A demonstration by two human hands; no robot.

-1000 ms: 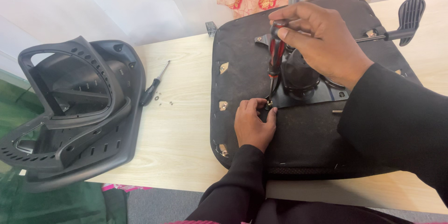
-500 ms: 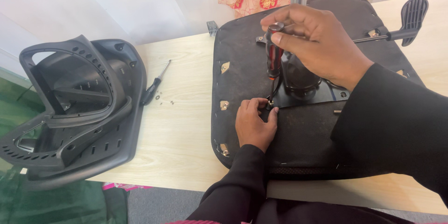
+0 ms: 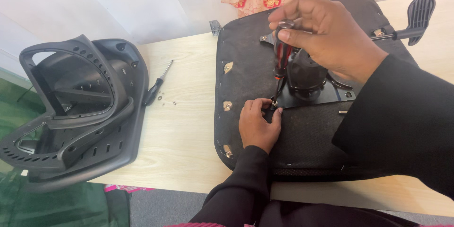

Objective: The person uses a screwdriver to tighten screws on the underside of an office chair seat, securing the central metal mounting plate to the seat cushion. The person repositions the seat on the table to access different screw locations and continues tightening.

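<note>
Looking down from the head camera, the right hand (image 3: 331, 35) is wrapping its grip around the red-and-black handle of a screwdriver (image 3: 282, 61), fingers pressed together near the handle's top, and is holding the tool nearly upright with a slight tilt. The tip is meeting a small screw (image 3: 274, 106) at the front left corner of the black metal plate (image 3: 312, 97). The left hand (image 3: 257, 125) is lying flat-knuckled on the underside of the seat (image 3: 246, 47), its thumb and fingertips pinching around that screw, right at the screwdriver's tip. The seat is lying upside down on the pale wooden table (image 3: 189, 113), and the plate with its stubby black cylinder (image 3: 305, 71) is sitting in the seat's middle. A lever with a flat black paddle (image 3: 418, 12) is sticking out toward the right. Well apart to the left, a black plastic chair back (image 3: 75, 109) is resting on the table's edge, and just beside it a second screwdriver (image 3: 158, 84) is lying with a few tiny loose bits (image 3: 168, 100) near its handle.
</note>
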